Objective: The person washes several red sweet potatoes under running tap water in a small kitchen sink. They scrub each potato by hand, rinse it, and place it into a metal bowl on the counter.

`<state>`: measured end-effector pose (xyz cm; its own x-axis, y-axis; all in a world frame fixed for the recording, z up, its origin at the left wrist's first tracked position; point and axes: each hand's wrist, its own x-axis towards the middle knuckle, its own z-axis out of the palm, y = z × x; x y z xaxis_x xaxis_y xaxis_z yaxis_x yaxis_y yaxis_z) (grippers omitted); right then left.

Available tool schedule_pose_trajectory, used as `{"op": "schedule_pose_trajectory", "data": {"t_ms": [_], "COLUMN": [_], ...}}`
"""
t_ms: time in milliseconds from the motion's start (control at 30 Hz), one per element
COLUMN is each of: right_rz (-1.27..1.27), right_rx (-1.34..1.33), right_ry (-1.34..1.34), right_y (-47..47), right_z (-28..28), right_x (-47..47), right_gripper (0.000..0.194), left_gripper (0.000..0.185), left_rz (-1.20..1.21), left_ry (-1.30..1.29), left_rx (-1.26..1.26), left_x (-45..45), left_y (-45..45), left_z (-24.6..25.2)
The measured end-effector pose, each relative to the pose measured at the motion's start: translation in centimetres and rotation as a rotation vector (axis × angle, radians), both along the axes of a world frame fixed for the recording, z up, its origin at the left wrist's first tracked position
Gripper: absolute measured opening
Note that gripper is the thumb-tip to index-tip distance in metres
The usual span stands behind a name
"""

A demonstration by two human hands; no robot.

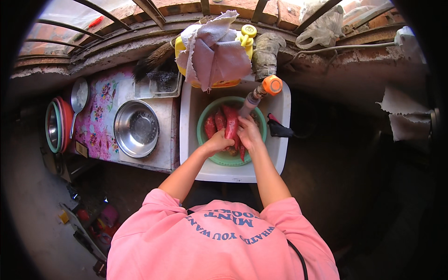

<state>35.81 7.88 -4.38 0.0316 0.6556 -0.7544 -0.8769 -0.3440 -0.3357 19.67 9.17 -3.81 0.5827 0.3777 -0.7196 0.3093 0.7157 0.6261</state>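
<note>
A green plastic basin stands in the white sink, with water and several red-skinned sweet potatoes in it. My left hand grips the lower end of one long sweet potato, its thumb across the top. Against that tuber's right side lies my right hand, with its fingers bent under the tap's outlet. Its fingertips are partly hidden, so I cannot tell whether it grips. The tap has an orange knob and points down into the basin. Cloudy water seems to run from it.
Left of the sink, a steel bowl rests on a counter with a floral cover. Beyond it are a ladle and stacked basins. A cloth drapes a yellow jug behind the sink. A dark object hangs over the right rim.
</note>
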Motion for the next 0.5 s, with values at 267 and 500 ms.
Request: {"op": "schedule_pose_trajectory", "data": {"t_ms": [267,500], "right_rz": [0.443,0.438], "right_rx": [-0.173,-0.077], "right_ry": [-0.353,0.185], "right_y": [3.1,4.4], "right_z": [-1.2,-0.9], "right_x": [-0.9,2.4], "right_gripper": [0.033,0.034], "left_gripper": [0.046,0.053], "left_rz": [-0.177,-0.039], "left_ry": [0.290,-0.001], "left_rx": [0.539,0.544], "left_x": [0.6,-0.6], "left_y": [-3.8,-3.2], "left_z": [2.5,0.8]}}
